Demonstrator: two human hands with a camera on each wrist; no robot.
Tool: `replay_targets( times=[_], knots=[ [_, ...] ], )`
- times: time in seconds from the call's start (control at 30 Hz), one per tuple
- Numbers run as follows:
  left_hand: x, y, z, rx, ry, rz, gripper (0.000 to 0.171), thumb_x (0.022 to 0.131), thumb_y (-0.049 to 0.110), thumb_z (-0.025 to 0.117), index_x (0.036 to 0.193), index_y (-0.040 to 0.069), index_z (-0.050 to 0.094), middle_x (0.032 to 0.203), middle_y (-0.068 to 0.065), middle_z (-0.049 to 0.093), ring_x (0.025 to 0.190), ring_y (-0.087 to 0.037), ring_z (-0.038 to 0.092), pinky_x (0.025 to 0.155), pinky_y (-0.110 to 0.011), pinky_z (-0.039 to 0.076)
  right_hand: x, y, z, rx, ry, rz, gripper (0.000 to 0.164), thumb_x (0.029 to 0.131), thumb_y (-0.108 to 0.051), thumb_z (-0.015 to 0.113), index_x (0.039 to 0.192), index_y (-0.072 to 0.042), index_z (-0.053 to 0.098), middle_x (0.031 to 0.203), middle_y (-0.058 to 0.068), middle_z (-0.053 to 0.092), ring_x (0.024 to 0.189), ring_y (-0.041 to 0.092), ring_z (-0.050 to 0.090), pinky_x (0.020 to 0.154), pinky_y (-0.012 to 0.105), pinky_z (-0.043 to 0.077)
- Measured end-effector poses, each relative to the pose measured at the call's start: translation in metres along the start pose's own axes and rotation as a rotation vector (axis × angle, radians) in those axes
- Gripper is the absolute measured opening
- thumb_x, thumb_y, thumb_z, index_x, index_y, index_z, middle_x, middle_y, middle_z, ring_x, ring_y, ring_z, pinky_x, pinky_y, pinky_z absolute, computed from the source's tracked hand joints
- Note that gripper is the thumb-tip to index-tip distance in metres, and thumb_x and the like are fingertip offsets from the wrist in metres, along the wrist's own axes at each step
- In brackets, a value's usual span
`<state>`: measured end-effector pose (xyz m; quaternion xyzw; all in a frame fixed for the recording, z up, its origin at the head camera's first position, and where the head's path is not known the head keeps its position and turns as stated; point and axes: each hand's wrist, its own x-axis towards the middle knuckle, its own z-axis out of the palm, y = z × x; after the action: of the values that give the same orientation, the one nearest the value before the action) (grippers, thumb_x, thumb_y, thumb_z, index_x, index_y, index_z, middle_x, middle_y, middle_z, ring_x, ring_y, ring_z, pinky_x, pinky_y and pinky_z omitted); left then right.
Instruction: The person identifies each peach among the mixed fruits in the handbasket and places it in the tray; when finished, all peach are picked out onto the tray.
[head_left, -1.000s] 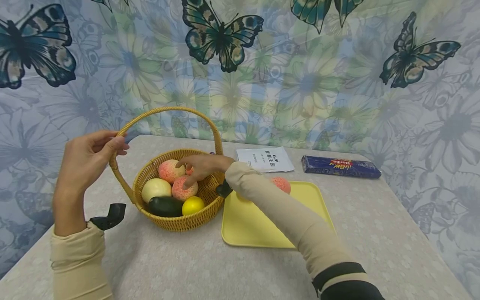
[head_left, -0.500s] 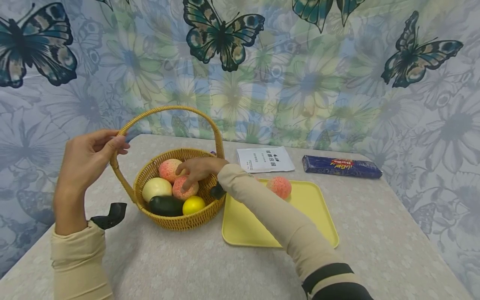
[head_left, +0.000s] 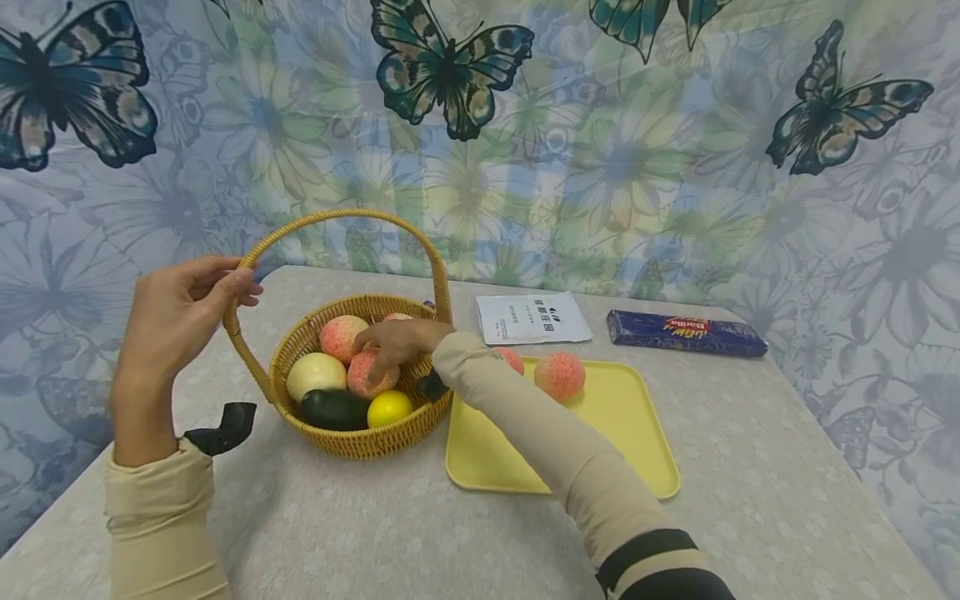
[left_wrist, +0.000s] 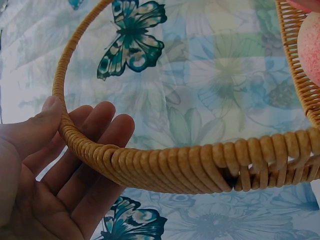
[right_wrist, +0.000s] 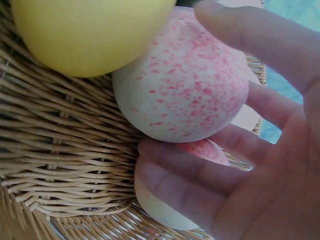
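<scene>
My left hand [head_left: 176, 312] pinches the handle [left_wrist: 165, 167] of a wicker basket [head_left: 360, 448] between thumb and fingers, at its left side. Inside the basket, my right hand [head_left: 405, 340] holds a pink-speckled peach [right_wrist: 185, 85]. Its thumb lies over one side of the fruit and the fingers curl along the other, as the right wrist view shows. Around that peach sit another peach [head_left: 342, 336], a third one [head_left: 397, 317] partly behind the hand, a round cream-coloured fruit [head_left: 315, 377], a dark green oblong vegetable [head_left: 332, 410] and a yellow lemon [head_left: 390, 409].
Right of the basket lies a yellow tray [head_left: 495, 467], bearing a peach [head_left: 560, 377] and a second peach [head_left: 508, 358] partly hidden by the right sleeve. Behind it rests a white printed packet [head_left: 534, 318]. A dark blue Barilla box [head_left: 686, 333] is at the back right.
The right forearm has swung a little left, uncovering more of the tray and its peaches. The right fingers have stayed at the same peach, and the left hand still holds the handle.
</scene>
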<state>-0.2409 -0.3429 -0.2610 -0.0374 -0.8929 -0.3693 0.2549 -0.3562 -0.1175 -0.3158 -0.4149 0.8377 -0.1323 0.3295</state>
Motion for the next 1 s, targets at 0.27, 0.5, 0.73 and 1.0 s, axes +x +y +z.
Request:
replay_targets(
  times=[0.27,0.5,0.73,1.0],
  knots=[
    [0.0009,0.0005,-0.001,-0.005,0.001,0.003,0.037,0.095,0.031,0.06,0.117,0.003,0.067,0.074,0.033,0.06,0.07,0.012,0.059,0.063,-0.005,0.043,0.0015,0.0035,0.0021,0.006,-0.008,-0.023,0.069,0.087,-0.015,0.069,0.148,-0.017,0.036,0.154,0.003,0.03,0.134,0.015,0.034,0.101,0.026,0.036],
    [0.0013,0.0026,-0.0008,-0.011,-0.003,-0.011,0.038,0.095,0.032,0.06,0.118,0.002,0.066,0.075,0.031,0.06,0.07,0.011,0.06,0.062,-0.005,0.044,0.0006,0.0051,0.0018,-0.043,0.008,-0.034,0.067,0.088,-0.013,0.068,0.147,-0.017,0.037,0.153,0.003,0.031,0.137,0.016,0.032,0.106,0.028,0.033],
    [0.0018,0.0031,0.0005,-0.007,-0.007,-0.017,0.039,0.095,0.033,0.06,0.118,0.002,0.066,0.077,0.024,0.065,0.069,0.012,0.058,0.062,-0.006,0.044,-0.0016,0.0078,0.0034,-0.06,0.023,-0.036,0.067,0.089,-0.015,0.068,0.148,-0.017,0.037,0.153,0.003,0.033,0.138,0.017,0.032,0.108,0.029,0.031],
    [0.0007,0.0012,-0.0004,-0.004,-0.007,-0.017,0.039,0.095,0.033,0.06,0.118,0.003,0.066,0.075,0.03,0.061,0.069,0.013,0.058,0.062,-0.006,0.044,0.0005,0.0092,0.007,-0.087,0.055,-0.036,0.067,0.086,-0.015,0.07,0.146,-0.018,0.04,0.148,0.003,0.04,0.129,0.016,0.041,0.102,0.026,0.036]
  ],
)
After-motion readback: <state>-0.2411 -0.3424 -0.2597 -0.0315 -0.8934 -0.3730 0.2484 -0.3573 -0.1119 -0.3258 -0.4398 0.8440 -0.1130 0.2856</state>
